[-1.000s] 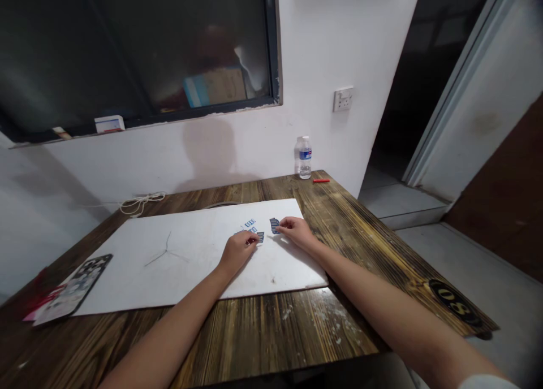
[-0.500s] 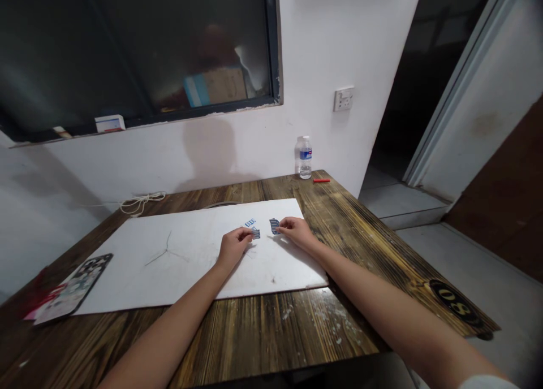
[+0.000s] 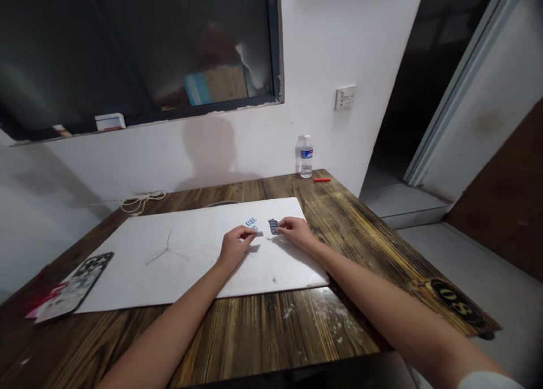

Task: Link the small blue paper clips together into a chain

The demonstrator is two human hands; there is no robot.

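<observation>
Slid slightly leftward since the earlier frame, a small blue-and-grey printed strip (image 3: 257, 233) is met by the left hand (image 3: 235, 246). A dark blue printed card piece (image 3: 274, 227) is touched by the right hand (image 3: 297, 232). The hands are held apart, and whether either is gripping cannot be told. Blue-and-white printed pieces (image 3: 251, 222) are placed at 12 o'clock from the left hand, on a white board (image 3: 178, 270). A patterned phone case (image 3: 74, 284) is laid at 9 o'clock on the dark wooden bench (image 3: 339, 332). A plastic water bottle (image 3: 306, 157) and a small red stick (image 3: 322, 180) are seen at 12 o'clock from the right hand.
</observation>
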